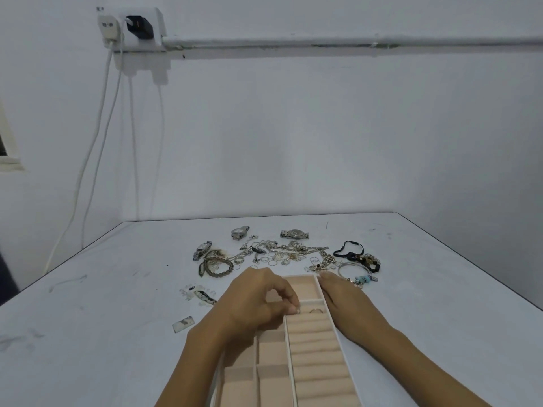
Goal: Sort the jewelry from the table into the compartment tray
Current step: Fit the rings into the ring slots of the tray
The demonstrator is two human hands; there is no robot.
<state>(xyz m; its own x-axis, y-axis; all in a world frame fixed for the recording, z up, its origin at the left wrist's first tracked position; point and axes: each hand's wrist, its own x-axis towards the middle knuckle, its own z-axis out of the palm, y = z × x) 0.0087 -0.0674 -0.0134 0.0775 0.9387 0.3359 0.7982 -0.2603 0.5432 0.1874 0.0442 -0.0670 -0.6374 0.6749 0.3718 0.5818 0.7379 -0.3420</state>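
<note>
Left hand (258, 301) curls over the tray (318, 356), pinching what looks like a ring (297, 311) into the roll slots, beside another ring (316, 311). Right hand (343, 304) lies flat along the tray's edge, probably steadying it. Pile (282, 254) sits just beyond.

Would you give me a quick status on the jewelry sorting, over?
Left hand pinches small ring at the ring rolls. Right hand flat along compartment tray rim. Seated ring beside it; jewelry pile beyond. Nothing in the way.
</note>
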